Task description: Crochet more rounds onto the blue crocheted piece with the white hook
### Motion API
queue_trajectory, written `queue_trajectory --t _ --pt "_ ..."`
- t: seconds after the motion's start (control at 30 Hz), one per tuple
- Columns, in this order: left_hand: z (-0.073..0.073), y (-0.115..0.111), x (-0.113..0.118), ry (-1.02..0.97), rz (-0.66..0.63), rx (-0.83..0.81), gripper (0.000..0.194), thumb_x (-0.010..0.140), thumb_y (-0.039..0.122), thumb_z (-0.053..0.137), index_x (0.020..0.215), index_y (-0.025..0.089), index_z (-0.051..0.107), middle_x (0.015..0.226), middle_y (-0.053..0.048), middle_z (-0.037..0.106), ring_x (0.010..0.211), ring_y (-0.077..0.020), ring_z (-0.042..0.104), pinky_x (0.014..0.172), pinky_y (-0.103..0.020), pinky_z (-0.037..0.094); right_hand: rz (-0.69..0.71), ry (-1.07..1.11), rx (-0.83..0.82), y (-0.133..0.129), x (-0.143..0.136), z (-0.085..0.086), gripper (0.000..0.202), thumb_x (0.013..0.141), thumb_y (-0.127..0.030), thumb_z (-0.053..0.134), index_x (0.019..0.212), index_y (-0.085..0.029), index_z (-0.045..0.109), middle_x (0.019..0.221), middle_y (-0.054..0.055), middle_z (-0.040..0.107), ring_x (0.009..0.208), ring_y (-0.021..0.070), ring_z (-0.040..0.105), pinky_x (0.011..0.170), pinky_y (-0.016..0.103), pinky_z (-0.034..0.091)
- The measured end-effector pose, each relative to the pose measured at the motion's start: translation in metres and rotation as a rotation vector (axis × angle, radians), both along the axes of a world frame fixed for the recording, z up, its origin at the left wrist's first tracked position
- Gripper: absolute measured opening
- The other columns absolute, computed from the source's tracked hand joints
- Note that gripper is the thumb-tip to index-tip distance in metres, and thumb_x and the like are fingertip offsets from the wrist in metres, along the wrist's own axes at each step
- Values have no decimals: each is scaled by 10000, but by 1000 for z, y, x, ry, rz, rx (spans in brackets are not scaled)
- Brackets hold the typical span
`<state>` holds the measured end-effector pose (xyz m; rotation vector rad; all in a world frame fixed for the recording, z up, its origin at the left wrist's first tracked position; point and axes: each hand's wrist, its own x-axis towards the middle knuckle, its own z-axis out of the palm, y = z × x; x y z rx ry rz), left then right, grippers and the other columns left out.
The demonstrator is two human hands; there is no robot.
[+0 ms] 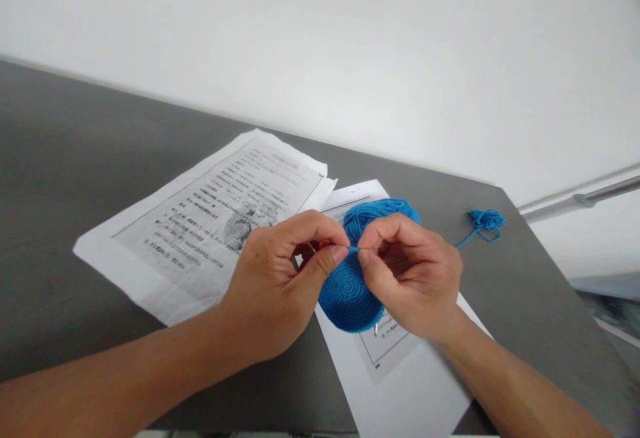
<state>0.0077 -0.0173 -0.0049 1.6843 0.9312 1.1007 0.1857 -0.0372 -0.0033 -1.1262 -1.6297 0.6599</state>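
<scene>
My left hand (283, 285) pinches a short stretch of blue yarn (353, 250) between thumb and forefinger. At the other end of that stretch, the thumb and forefinger of my right hand (413, 271) are closed on it too. A small orange thing (325, 243) shows by the left fingertips; its kind is partly hidden. Just below the fingers is a round blue crochet piece (347, 298) with spiral rows. A thin silver metal tip (376, 329) pokes out near its lower right edge. Behind my hands sits a blue yarn ball (383, 210), partly covered.
A creased printed sheet (200, 225) with a picture lies left on the grey table (60, 178). Another printed sheet (400, 385) is under the crochet piece. A small yarn tangle (487, 221) lies near the right edge, its strand leading toward my right hand. A white wall stands behind.
</scene>
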Motion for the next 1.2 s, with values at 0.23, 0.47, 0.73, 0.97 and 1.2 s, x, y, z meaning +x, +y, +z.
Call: queue_trajectory --t 0.23,0.47,0.73,0.97,1.2 --pt "1 2 2 -40 -4 -128 92 923 148 624 839 181 641 702 44 668 616 -88 593 564 -207 436 1 23 -40 -1 -1 1 141 769 -58 623 735 -193 606 564 -75 517 437 37 430 392 152 316" --pt "5 3 1 -24 -34 -181 115 940 154 595 828 177 613 669 54 624 583 -77 528 529 -202 387 16 114 -154 0 -5 6 120 753 -77 627 715 -189 610 545 -71 527 432 40 420 380 163 299" --pt "0 0 -2 -26 -54 -122 55 928 166 610 952 201 645 805 26 663 675 -117 601 574 -235 451 -5 129 -196 2 -6 8 111 730 -87 618 692 -190 599 528 -74 513 417 40 412 373 162 292" --pt "0 -2 0 92 37 161 148 841 39 648 863 182 680 871 0 731 708 -109 616 593 -240 459 -20 39 -76 0 -6 3 133 748 -73 626 728 -201 599 547 -68 522 430 54 449 389 176 331" --pt "2 -1 -1 62 34 11 77 883 130 662 874 192 706 863 -14 749 773 -150 668 667 -276 501 -31 8 -58 1 -5 3 147 745 -69 635 726 -209 597 548 -66 522 424 56 436 379 185 313"
